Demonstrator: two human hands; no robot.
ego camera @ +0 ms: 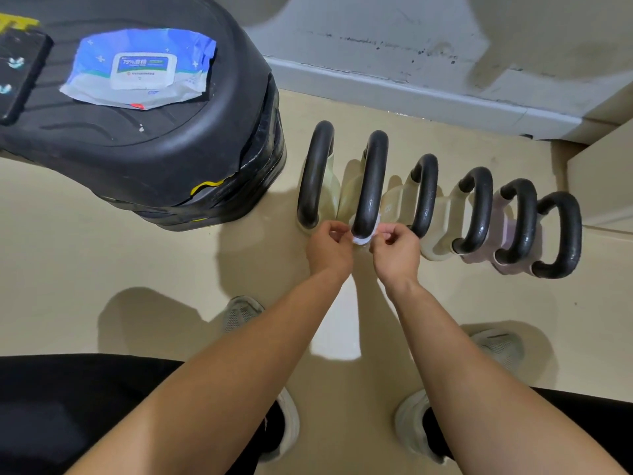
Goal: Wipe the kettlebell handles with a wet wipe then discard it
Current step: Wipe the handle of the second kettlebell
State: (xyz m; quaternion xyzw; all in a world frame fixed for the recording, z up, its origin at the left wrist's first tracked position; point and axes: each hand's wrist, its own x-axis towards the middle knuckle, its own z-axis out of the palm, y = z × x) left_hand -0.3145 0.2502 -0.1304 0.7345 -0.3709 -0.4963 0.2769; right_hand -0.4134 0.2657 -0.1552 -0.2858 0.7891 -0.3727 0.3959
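Head view. Wipe point(363, 236) mostly hidden behind the near end of the second handle point(371, 180) from the left; only white edges show. Left hand point(329, 248) and right hand point(395, 250), arms extended, each pinch one wipe end, looped round that handle. Six kettlebell handles in a row. One wipe pack point(138, 68) on the black stack point(191, 159).
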